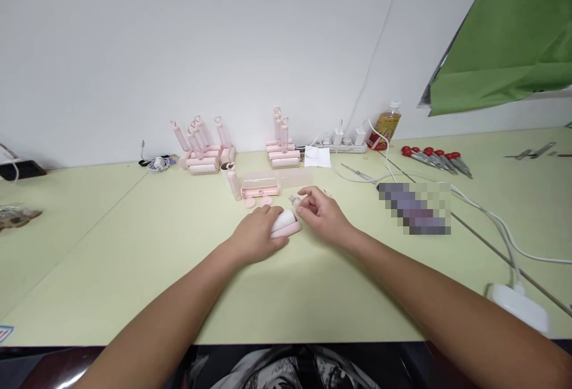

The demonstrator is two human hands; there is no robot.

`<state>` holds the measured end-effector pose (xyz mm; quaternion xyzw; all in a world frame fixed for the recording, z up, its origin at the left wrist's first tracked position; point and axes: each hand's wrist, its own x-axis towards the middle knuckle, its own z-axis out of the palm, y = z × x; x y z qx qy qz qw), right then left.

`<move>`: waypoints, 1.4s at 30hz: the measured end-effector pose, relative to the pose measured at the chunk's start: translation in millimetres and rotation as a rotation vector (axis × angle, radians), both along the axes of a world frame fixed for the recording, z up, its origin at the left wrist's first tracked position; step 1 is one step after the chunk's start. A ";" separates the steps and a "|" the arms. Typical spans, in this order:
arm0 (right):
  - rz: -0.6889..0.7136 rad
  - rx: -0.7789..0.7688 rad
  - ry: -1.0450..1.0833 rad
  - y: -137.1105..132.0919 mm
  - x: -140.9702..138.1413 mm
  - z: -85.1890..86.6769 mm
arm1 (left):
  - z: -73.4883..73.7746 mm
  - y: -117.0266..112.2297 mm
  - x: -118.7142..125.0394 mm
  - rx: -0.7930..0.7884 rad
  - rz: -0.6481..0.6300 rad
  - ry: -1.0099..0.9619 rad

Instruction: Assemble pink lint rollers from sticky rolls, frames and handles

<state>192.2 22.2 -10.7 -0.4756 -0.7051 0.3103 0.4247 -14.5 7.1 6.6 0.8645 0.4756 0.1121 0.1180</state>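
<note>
My left hand [257,234] is wrapped round a pink-and-white roller [286,220], a white cylinder in a pink casing, and keeps it on the table. Just right of it, my right hand [322,216] pinches a small translucent pinkish piece [295,201]; the fingers partly cover it. Beyond my hands lie two round pink caps [266,201] and an open pink case [260,191] with a clear cover. A clear tube with a pink heart-shaped loop [233,183] stands to their left.
More pink rollers [204,165] and upright tubes stand along the wall, with another group [284,158] further right. A power strip [353,148], a drink bottle [385,127], red-ended tools [435,158], a blurred-out item [413,209], white cables and a white adapter [517,307] occupy the right side.
</note>
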 end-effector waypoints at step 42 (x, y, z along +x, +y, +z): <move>-0.304 -0.121 -0.163 37.8 49.7 10.8 | -10.1 10.0 -4.5 0.034 0.274 -0.179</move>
